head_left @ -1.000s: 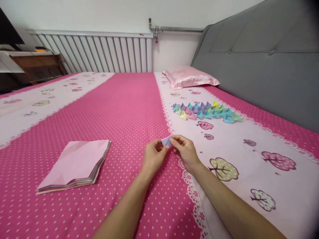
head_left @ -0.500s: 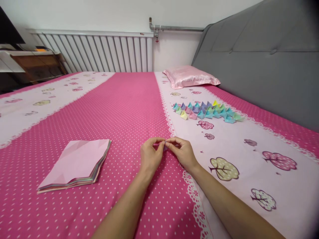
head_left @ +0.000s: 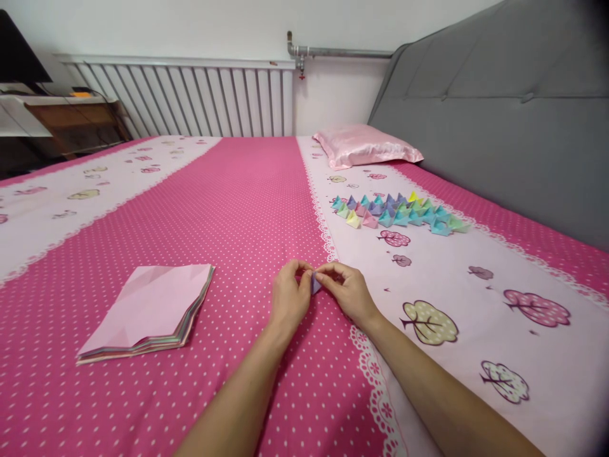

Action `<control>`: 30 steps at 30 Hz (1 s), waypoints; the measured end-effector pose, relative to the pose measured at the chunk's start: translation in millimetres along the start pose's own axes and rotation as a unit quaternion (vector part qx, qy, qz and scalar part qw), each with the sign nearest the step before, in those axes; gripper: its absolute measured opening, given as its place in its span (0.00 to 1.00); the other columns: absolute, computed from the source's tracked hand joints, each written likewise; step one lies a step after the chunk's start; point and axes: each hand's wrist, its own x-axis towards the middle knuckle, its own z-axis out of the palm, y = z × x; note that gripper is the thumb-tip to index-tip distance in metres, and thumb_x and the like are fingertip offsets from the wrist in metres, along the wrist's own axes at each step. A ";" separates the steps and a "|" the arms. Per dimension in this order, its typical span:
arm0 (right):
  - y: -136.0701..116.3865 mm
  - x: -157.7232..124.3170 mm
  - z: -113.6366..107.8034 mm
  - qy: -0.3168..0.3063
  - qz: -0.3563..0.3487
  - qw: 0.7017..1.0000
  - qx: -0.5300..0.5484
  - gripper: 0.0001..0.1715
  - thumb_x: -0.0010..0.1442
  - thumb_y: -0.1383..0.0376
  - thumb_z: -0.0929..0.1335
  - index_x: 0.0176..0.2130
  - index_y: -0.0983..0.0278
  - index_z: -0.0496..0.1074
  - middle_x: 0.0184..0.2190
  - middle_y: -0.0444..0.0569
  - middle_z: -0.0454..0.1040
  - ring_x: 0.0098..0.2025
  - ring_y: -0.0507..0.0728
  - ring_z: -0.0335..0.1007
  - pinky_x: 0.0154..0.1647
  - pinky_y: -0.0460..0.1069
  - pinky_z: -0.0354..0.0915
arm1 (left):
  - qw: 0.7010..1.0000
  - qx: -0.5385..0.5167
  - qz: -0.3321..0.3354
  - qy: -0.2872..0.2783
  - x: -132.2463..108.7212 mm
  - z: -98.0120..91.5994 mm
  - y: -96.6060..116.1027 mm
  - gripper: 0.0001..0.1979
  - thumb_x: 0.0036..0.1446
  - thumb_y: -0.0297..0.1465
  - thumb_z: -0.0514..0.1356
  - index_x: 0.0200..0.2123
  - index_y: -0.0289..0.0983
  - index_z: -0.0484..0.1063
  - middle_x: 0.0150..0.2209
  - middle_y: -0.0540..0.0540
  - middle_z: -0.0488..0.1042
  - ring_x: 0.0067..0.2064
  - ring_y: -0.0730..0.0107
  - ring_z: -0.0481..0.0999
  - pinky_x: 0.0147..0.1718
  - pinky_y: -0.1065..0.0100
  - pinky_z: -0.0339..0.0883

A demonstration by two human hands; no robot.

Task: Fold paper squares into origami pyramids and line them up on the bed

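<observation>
A small piece of folded purple paper [head_left: 315, 284] is pinched between my two hands, just above the pink dotted bedspread. My left hand [head_left: 292, 294] grips its left side with thumb and fingers. From the right, my right hand [head_left: 349, 291] holds the other side in a thumb-and-finger pinch. Much of the paper is hidden behind the fingers. To the left lies a stack of square paper sheets [head_left: 152, 308], pink on top with several colours at its edges. Several small folded paper boats [head_left: 400, 216], in blue, purple, pink, green and yellow, stand in rows beyond my right hand.
The bedspread [head_left: 228, 209] has pink dotted and white tree-printed bands. A pink pillow [head_left: 366, 146] lies at the far right, against a grey padded headboard [head_left: 499, 127]. Behind the bed are a white radiator [head_left: 190, 98] and a pipe; a desk [head_left: 71, 124] with a dark screen is at far left.
More of the purple paper shows between my hands now. My left fingers have shifted slightly, and the whole view has moved a little.
</observation>
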 end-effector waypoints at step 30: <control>5.1 -0.8 0.3 0.016 0.032 0.997 -0.064 0.02 0.48 0.67 0.65 0.27 0.62 0.68 0.23 0.42 0.70 0.23 0.51 0.63 0.25 0.46 0.59 | 0.967 0.252 0.037 -0.008 1.2 -12.6 3.1 0.08 0.49 0.22 0.51 0.29 0.39 0.67 0.31 0.46 0.71 0.31 0.67 0.68 0.30 0.69 0.57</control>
